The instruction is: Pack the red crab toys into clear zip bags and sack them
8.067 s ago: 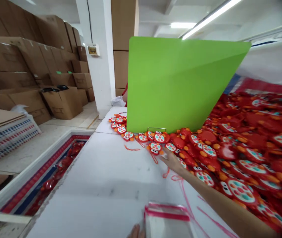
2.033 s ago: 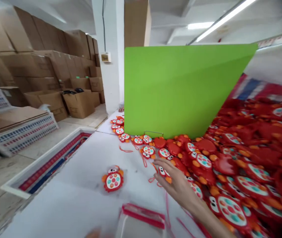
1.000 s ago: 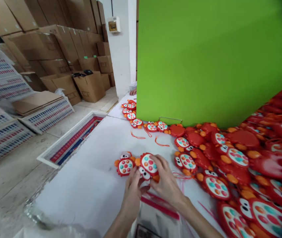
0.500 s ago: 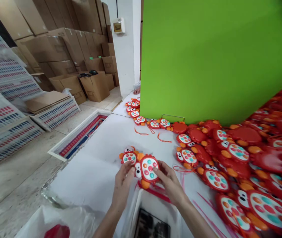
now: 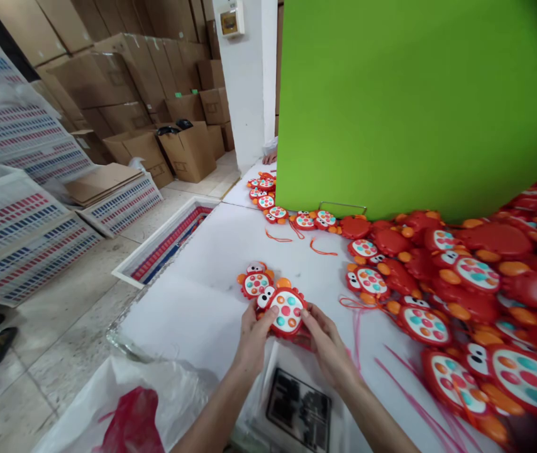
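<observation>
Both hands [image 5: 292, 340] hide crab toy's [image 5: 283, 309] lower edge.

Bare tabletop [image 5: 212, 277] left is passable; toy heap [image 5: 461, 283] right & green board [image 5: 414, 100] behind block.

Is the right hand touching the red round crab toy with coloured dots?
Touching. The head view shows the right hand's fingers on the red round crab toy, at its right edge; the left hand holds its left edge.

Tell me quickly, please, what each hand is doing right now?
Left hand: closed on the left edge of the red toy.
Right hand: closed on the same toy's right edge.
</observation>
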